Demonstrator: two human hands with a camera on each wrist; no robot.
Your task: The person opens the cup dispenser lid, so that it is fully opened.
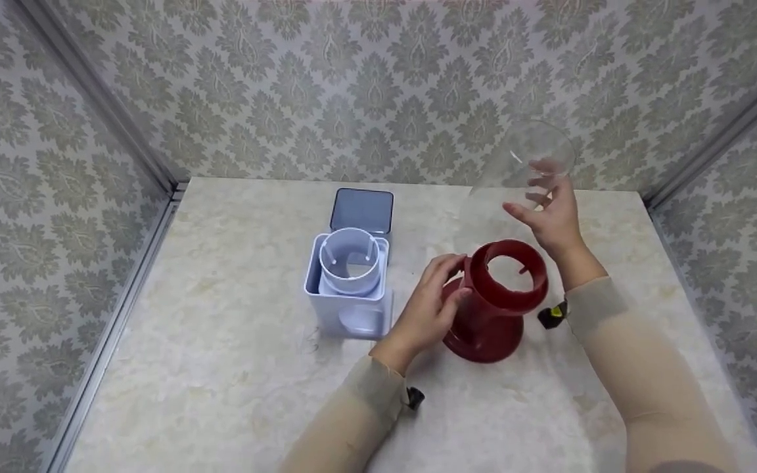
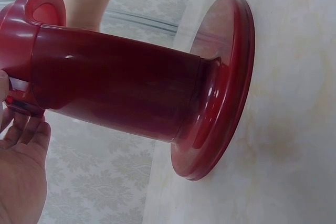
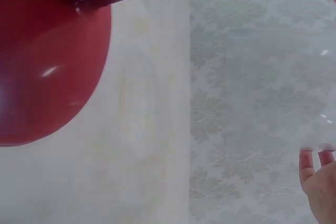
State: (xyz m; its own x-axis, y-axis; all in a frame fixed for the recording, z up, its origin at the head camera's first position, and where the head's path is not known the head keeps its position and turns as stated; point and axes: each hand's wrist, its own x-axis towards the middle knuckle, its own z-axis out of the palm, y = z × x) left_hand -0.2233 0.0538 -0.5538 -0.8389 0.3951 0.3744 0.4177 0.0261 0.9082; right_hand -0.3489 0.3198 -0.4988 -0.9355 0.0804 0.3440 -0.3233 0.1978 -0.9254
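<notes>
A dark red dispenser stand (image 1: 489,338) with a round flared foot and an open ring top stands on the table, right of centre. My left hand (image 1: 423,309) grips its upper collar from the left, with the thumb on the near side. In the left wrist view the red stand (image 2: 115,80) fills the middle, and the fingers of my left hand (image 2: 23,169) are at its upper end. Above and behind it, my right hand (image 1: 556,220) holds a clear see-through container (image 1: 506,164), tilted with its round rim up. Its lower end is hard to make out.
Left of the stand is a pale lavender box (image 1: 336,318) with a round collar (image 1: 350,286) inside it. Just behind it lies a dark translucent square container (image 1: 362,211). Patterned wall panels (image 1: 378,98) enclose the table (image 1: 221,368) at the back and sides.
</notes>
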